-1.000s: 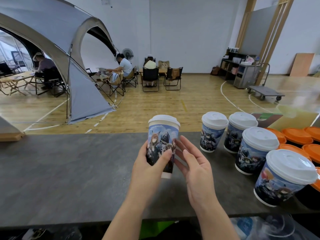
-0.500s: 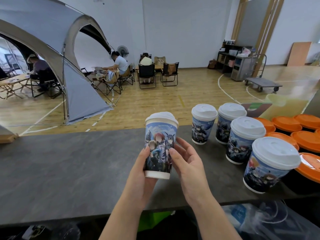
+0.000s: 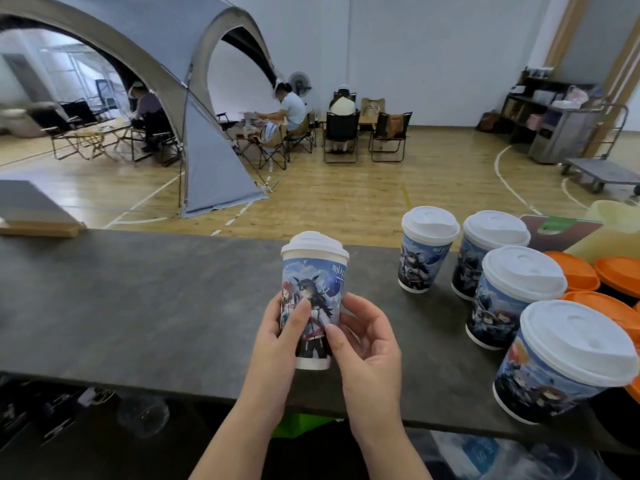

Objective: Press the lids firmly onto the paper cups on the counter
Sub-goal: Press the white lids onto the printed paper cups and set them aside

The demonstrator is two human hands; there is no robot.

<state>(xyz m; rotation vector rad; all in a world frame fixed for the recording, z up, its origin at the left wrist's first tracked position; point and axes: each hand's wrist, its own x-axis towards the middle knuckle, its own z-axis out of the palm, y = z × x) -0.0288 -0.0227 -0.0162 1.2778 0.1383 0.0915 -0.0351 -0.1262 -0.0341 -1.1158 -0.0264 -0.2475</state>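
1. I see the paper cup upright above the counter, long axis vertical.
2. Left hand and right hand both curl round its lower wall — thumbs in front.
3. The lid sits straight above both grips — either hand, I judge, reaches it equally.

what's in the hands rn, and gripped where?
A lidded paper cup, gripped by its lower side wall: left hand and right hand both curl round it, clear of the lid.
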